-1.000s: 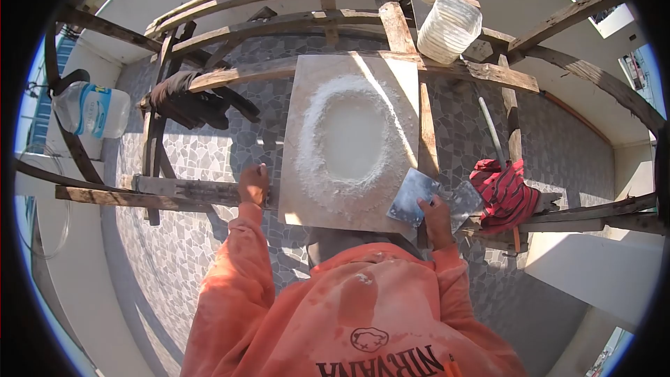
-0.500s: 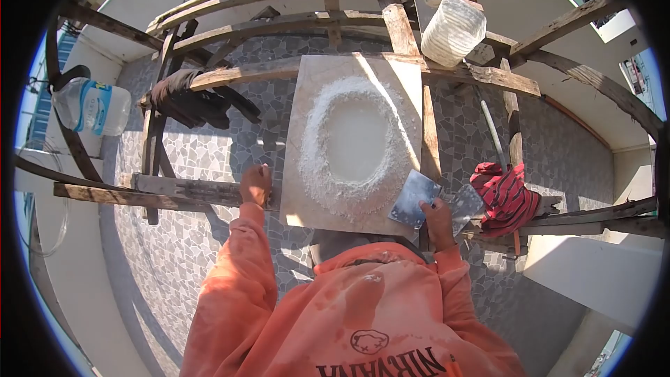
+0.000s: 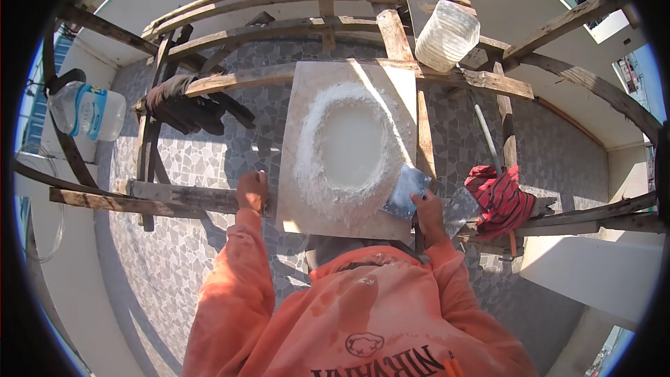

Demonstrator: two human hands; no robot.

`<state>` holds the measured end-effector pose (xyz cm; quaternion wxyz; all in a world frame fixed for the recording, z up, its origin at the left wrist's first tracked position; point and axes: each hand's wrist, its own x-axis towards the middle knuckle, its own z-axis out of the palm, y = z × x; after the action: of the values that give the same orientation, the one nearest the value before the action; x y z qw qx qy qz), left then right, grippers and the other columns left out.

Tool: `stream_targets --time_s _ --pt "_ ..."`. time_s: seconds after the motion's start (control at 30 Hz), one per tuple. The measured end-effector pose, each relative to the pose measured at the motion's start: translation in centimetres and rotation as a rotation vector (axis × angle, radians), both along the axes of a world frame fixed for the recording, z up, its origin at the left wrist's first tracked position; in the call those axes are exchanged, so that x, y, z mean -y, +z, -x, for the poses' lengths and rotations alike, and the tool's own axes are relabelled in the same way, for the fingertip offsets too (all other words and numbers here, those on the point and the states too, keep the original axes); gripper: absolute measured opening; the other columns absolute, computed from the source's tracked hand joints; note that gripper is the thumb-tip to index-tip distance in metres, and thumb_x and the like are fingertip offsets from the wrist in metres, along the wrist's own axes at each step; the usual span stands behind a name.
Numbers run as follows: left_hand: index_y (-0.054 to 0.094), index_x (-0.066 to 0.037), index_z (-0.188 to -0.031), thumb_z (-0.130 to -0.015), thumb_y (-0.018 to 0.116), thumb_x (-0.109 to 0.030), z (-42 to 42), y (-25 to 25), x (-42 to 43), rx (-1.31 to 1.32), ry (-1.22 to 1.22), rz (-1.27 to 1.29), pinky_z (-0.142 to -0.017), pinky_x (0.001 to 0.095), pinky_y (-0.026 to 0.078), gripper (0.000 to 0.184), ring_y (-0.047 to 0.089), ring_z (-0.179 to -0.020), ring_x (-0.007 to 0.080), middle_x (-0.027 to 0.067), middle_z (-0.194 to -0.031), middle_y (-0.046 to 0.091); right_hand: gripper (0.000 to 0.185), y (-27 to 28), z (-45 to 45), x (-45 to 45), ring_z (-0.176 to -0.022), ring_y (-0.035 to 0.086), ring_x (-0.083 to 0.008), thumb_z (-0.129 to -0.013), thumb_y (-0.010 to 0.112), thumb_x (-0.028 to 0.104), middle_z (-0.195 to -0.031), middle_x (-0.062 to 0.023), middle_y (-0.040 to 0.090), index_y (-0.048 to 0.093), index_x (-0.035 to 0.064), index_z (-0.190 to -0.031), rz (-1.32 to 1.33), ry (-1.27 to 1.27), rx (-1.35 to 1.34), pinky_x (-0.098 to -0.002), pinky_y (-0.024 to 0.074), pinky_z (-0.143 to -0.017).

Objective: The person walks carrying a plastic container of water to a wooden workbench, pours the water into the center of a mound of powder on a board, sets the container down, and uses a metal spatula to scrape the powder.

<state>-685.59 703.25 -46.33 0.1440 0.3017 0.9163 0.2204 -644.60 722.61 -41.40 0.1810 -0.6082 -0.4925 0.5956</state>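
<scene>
White powder (image 3: pixel 312 143) sits in a rough oval ring on the pale surface (image 3: pixel 292 206), thick & crumbly, w/ a smooth milky-white pool (image 3: pixel 352 148) filling its ctr. R hand (image 3: pixel 430 216) pinches a flat metal plate (image 3: pixel 407 194), bluish-grey w/ pale smears, at the surface's lower R corner. L hand (image 3: pixel 252 191), grip curled closed, is just beside the L edge; can't tell if it holds anything. Red striped cloth (image 3: pixel 500 199) lies to the R of R hand.
</scene>
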Motion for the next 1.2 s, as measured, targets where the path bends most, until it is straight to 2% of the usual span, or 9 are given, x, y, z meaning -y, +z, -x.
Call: stream_targets --time_s 0.27,0.37,0.47,0.67,0.77,0.97,1.2 --pt "0.070 -0.001 -0.082 -0.093 0.054 -0.032 -0.3 0.7 -0.3 0.015 0.025 0.008 -0.075 0.0485 0.050 0.037 0.065 -0.082 0.0429 0.0220 -0.083 0.068 0.025 -2.0 0.7 -2.1 -0.073 0.056 -0.0106 -0.087 0.066 0.013 -0.085 -0.0063 0.068 0.067 -0.0034 -0.106 -0.183 -0.001 -0.073 -0.0306 0.0472 -0.068" --pt "0.071 -0.002 -0.083 -0.093 0.054 -0.033 -0.3 0.5 -0.2 -0.005 0.015 -0.002 -0.076 0.0483 0.051 0.037 0.065 -0.083 0.0427 0.0216 -0.085 0.069 0.027 -1.6 0.8 -3.5 -0.071 0.057 -0.0122 -0.087 0.066 0.017 -0.080 -0.0099 0.067 0.066 -0.0028 -0.106 -0.218 0.113 0.129 -0.0325 0.0468 -0.067" --pt "0.070 0.000 -0.086 -0.092 0.056 -0.033 -0.4 0.9 -0.3 0.001 0.032 0.014 -0.075 0.0465 0.052 0.036 0.067 -0.082 0.0427 0.0226 -0.083 0.069 0.027 -0.6 2.0 -4.5 -0.067 0.056 -0.0134 -0.087 0.065 0.019 -0.074 -0.0101 0.064 0.066 -0.0023 -0.104 -0.321 0.112 0.078 -0.0347 0.0460 -0.065" --pt "0.071 0.000 -0.087 -0.091 0.057 -0.033 -0.4 0.9 -0.3 0.023 0.035 0.014 -0.074 0.0469 0.052 0.036 0.067 -0.081 0.0427 0.0231 -0.083 0.069 0.023 1.4 4.6 -7.3 -0.060 0.055 -0.0235 -0.084 0.061 0.017 -0.069 -0.0171 0.061 0.063 -0.0037 -0.094 -0.474 0.197 0.204 -0.0393 0.0460 -0.062" --pt "0.071 0.000 -0.088 -0.091 0.056 -0.033 -0.4 0.9 -0.3 0.019 0.033 0.001 -0.073 0.0472 0.052 0.036 0.067 -0.080 0.0428 0.0233 -0.083 0.069 0.024 2.6 5.9 -8.3 -0.060 0.057 -0.0343 -0.083 0.059 0.019 -0.071 -0.0243 0.059 0.061 -0.0037 -0.091 -0.504 0.238 0.189 -0.0428 0.0468 -0.063" --pt "0.071 0.000 -0.088 -0.092 0.056 -0.033 -0.3 0.6 -0.2 0.019 0.036 -0.007 -0.073 0.0473 0.052 0.037 0.067 -0.080 0.0428 0.0230 -0.084 0.069 0.026 2.5 7.8 -10.6 -0.072 0.055 -0.0505 -0.082 0.058 0.022 -0.076 -0.0304 0.059 0.060 -0.0038 -0.088 -0.611 0.318 0.308 -0.0485 0.0477 -0.067" --pt "0.071 0.000 -0.087 -0.093 0.055 -0.033 -0.1 0.2 -0.1 0.011 0.016 -0.001 -0.073 0.0463 0.052 0.038 0.067 -0.080 0.0423 0.0229 -0.084 0.069 0.028 4.0 7.8 -12.1 -0.074 0.061 -0.0465 -0.083 0.060 0.025 -0.077 -0.0298 0.060 0.060 -0.0037 -0.086 -0.707 0.262 0.208 -0.0465 0.0484 -0.066"
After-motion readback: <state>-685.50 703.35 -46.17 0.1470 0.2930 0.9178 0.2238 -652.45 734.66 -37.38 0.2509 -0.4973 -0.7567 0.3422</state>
